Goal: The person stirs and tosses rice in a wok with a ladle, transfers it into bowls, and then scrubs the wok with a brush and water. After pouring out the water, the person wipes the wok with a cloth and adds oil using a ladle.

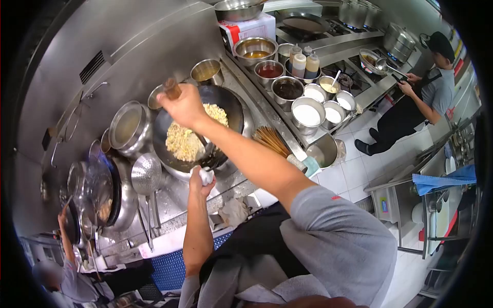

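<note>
Fried rice lies in a large dark wok on the steel range. Raised over the wok, my right hand is wrapped round the wooden handle of a cooking tool, whose metal end rests in the rice. My left hand is closed on a white cloth at the wok's near edge. My right forearm covers part of the wok's right side.
Bowls of seasonings, squeeze bottles and a bamboo brush stand right of the wok. A strainer ladle lies left. One person stands at the far right; another works at lower left.
</note>
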`<state>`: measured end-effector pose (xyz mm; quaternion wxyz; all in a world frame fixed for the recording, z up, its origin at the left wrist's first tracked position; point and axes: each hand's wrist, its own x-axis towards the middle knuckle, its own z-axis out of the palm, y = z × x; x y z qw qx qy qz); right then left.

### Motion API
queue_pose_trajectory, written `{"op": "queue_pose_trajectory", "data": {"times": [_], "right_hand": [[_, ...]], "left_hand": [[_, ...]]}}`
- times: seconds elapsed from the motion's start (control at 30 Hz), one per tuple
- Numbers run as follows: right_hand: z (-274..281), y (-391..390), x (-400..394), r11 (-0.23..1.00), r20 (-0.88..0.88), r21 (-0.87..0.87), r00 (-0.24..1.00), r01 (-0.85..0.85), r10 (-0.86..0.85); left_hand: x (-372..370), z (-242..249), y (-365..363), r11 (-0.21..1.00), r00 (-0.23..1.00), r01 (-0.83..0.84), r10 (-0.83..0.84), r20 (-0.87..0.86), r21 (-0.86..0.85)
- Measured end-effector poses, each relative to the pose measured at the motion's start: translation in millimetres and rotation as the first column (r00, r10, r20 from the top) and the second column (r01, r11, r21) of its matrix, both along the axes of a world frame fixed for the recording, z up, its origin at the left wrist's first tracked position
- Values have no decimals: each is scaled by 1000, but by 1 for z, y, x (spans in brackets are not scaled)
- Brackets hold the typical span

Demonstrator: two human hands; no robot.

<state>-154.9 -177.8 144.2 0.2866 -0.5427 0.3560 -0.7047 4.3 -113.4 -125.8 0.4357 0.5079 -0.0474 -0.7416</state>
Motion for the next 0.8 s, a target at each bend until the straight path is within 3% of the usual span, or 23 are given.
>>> {"op": "queue_pose_trajectory", "data": {"times": [0.07,0.17,0.23,0.3,0.33,0.37,0.4,0.43,0.47,0.5,0.57,0.63,0.7,0.77,0.8], "right_hand": [[12,-8,-4,996,66,35,995,77,-79],[38,-3,-19,993,181,-110,983,44,-24],[46,14,-36,992,155,-129,988,8,12],[34,11,-47,989,149,-142,988,-29,51],[13,-2,-48,991,160,-129,987,24,-4],[-16,-21,-42,972,227,-127,959,199,-167],[-55,-43,-44,947,167,-163,954,276,-249],[-65,-48,-43,989,285,54,947,135,-145],[-57,-50,-41,989,258,31,954,146,-149],[-50,-43,-33,989,235,26,960,148,-150],[-21,-13,-15,1000,155,-17,988,15,-12],[5,35,-10,992,-6,106,998,-65,66],[-9,27,4,1000,90,0,996,24,-24],[-7,6,-5,992,202,-32,973,124,-115],[1,-3,-18,993,169,-62,982,98,-87]], "left_hand": [[5,10,15,999,998,-40,41,51,-17],[15,6,17,993,998,-59,63,31,-102],[13,2,19,992,997,-31,39,68,-119],[-2,10,12,993,988,23,-5,157,-118],[-1,-8,-1,993,981,76,-57,186,-96],[0,-15,-6,989,977,91,-65,205,-120],[1,-20,-12,991,984,76,-56,172,-111],[3,-23,-16,994,989,61,-48,143,-92],[-2,-11,-19,999,991,35,-36,130,4],[-6,2,-23,986,957,155,-164,240,58],[-3,-18,-38,991,998,48,-53,37,124],[-13,-11,-13,997,991,-75,77,105,-26],[-28,25,25,985,977,-55,87,195,-161],[-30,39,75,956,975,-176,202,94,-234],[-22,21,104,966,982,-165,179,56,-199]]}}
